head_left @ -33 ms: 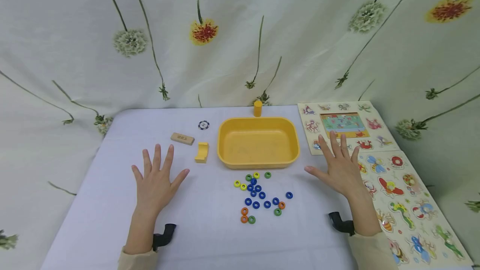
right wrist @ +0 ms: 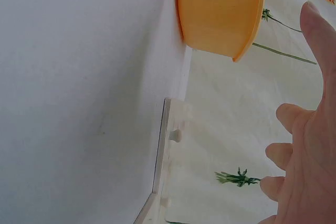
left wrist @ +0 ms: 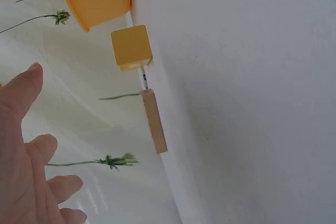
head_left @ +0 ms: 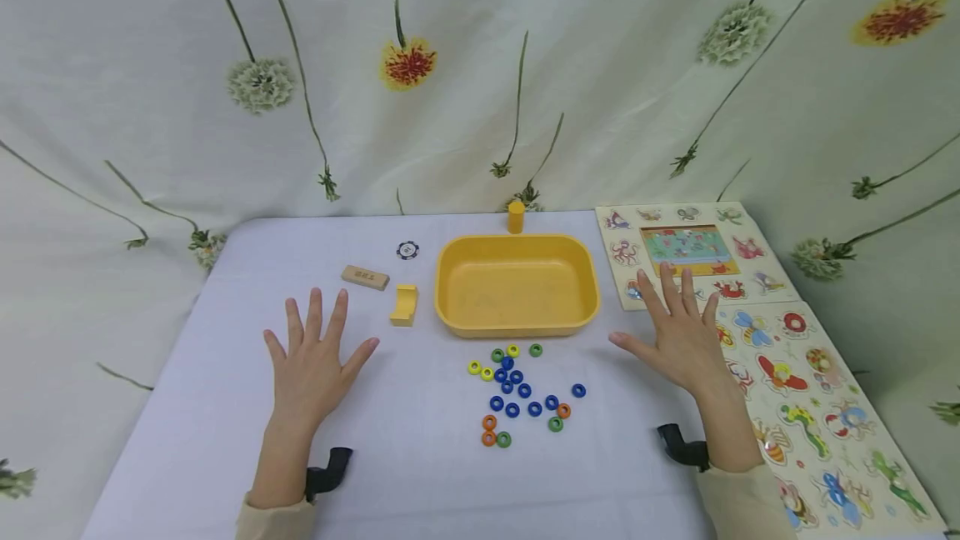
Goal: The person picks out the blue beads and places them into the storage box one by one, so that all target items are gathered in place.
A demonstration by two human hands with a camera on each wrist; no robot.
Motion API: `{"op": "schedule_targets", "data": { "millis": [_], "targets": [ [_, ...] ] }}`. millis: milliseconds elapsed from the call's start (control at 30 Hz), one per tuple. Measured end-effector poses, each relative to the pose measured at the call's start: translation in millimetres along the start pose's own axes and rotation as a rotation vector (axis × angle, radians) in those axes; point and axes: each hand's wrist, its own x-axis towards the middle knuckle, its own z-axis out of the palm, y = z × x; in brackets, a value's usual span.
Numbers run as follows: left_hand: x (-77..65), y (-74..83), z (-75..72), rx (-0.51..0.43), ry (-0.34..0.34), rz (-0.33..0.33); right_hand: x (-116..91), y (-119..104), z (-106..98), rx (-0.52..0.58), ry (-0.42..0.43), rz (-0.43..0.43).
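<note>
My left hand (head_left: 309,373) is held palm down over the left of the table, fingers spread, holding nothing. Nearest to it are a yellow curved block (head_left: 403,305) and a small wooden block (head_left: 365,277) with printed marks. My right hand (head_left: 681,348), also spread and holding nothing, overlaps the edge of the puzzle boards in the head view. Between the hands lie several small rings: blue rings (head_left: 512,410), green rings (head_left: 556,424), yellow rings (head_left: 474,367) and orange rings (head_left: 489,438). Behind the rings stands a yellow tray (head_left: 517,332) with nothing in it.
Two puzzle boards, one with sea animals (head_left: 624,252) and one with insects (head_left: 817,382), cover the table's right side. A yellow cylinder (head_left: 515,217) stands behind the tray. A black-and-white chip (head_left: 407,250) lies at the back left. Flowered cloth (head_left: 450,148) hangs behind the table.
</note>
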Motion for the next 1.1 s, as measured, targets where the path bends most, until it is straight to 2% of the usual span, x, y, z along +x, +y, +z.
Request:
{"op": "schedule_targets", "data": {
  "millis": [233, 367, 467, 600, 733, 833, 967, 1100],
  "targets": [
    [0.6, 1.5, 1.9, -0.016, 0.0, 0.008, -1.5, 2.1, -1.1, -0.001, -0.005, 0.003],
    [2.7, 5.2, 3.6, -0.064, 0.02, 0.016, -4.8, 3.3, -5.0, 0.038, 0.045, 0.003],
    [4.8, 14.9, 5.3, -0.186, 0.053, 0.026, -12.0, 3.2, -7.4, 0.118, 0.127, -0.007],
    [9.8, 38.7, 10.5, -0.442, 0.085, 0.05, -28.0, -0.2, -3.2, 0.324, 0.181, 0.024],
    [20.7, 65.2, 19.9, -0.673, 0.069, 0.065, -42.1, -4.7, 8.0, 0.551, 0.13, 0.073],
    [29.5, 80.7, 28.2, -0.791, 0.028, 0.044, -46.2, -12.3, 16.1, 0.718, 0.055, 0.04],
    [37.4, 92.1, 39.3, -0.848, -0.041, -0.015, -46.6, -27.6, 25.4, 0.855, -0.051, -0.042],
    [40.4, 96.9, 47.4, -0.857, -0.089, -0.052, -47.3, -37.6, 33.0, 0.869, -0.101, -0.097]
  ]
}}
